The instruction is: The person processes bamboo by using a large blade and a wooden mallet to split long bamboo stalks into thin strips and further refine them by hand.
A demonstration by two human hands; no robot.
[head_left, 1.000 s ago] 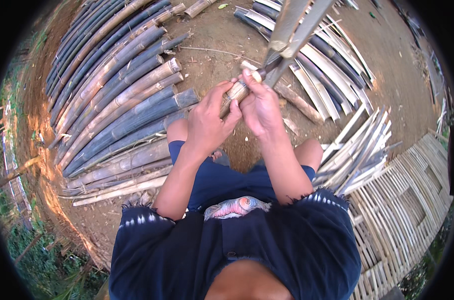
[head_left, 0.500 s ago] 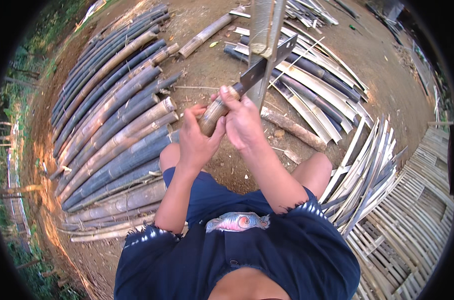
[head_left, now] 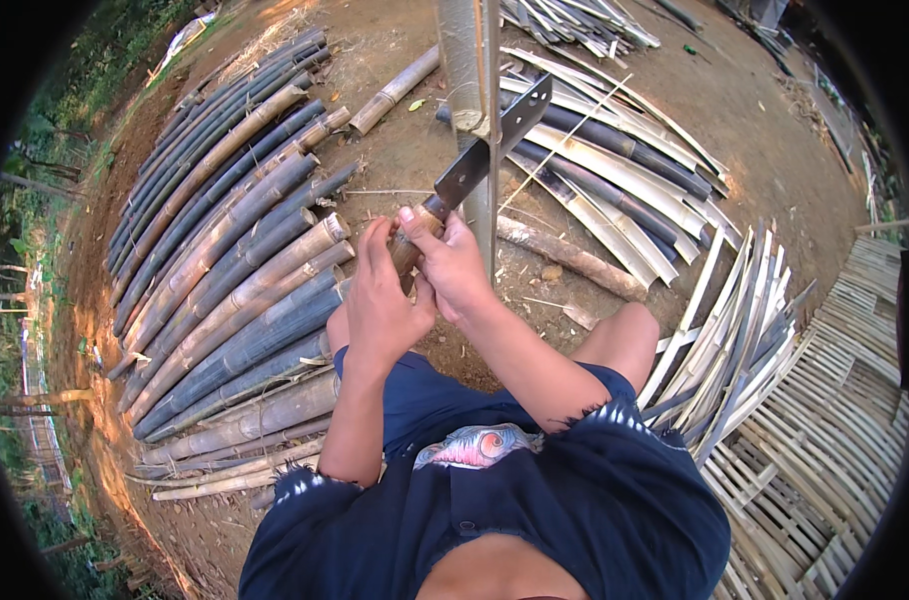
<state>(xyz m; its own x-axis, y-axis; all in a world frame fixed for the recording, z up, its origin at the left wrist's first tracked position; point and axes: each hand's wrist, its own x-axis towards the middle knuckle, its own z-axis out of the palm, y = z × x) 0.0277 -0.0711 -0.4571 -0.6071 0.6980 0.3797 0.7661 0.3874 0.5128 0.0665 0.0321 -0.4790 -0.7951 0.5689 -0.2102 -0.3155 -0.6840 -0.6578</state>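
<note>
Both my hands are closed round the bamboo-coloured handle (head_left: 405, 257) of a broad dark knife. My left hand (head_left: 377, 305) wraps the butt end, and my right hand (head_left: 451, 265) grips nearer the blade with its thumb along the top. The flat blade (head_left: 465, 172), with holes through it, lies crosswise in an upright bamboo pole (head_left: 462, 85). Its far end sticks out beyond the pole on the right. A split runs along the pole, and a pale node ring sits just above the blade. My left palm hides part of the handle.
Several dark and tan bamboo poles (head_left: 235, 285) lie in rows to the left. Split bamboo halves (head_left: 600, 165) spread on the dirt to the right, near a short brown log (head_left: 572, 257). Thin strips (head_left: 730, 330) are piled beside a slatted bamboo platform (head_left: 815, 430).
My hands, the knife and the upright pole have shifted left, with the hands slightly lower in view. The blade stays in the pole. The whole view has also turned a little.
</note>
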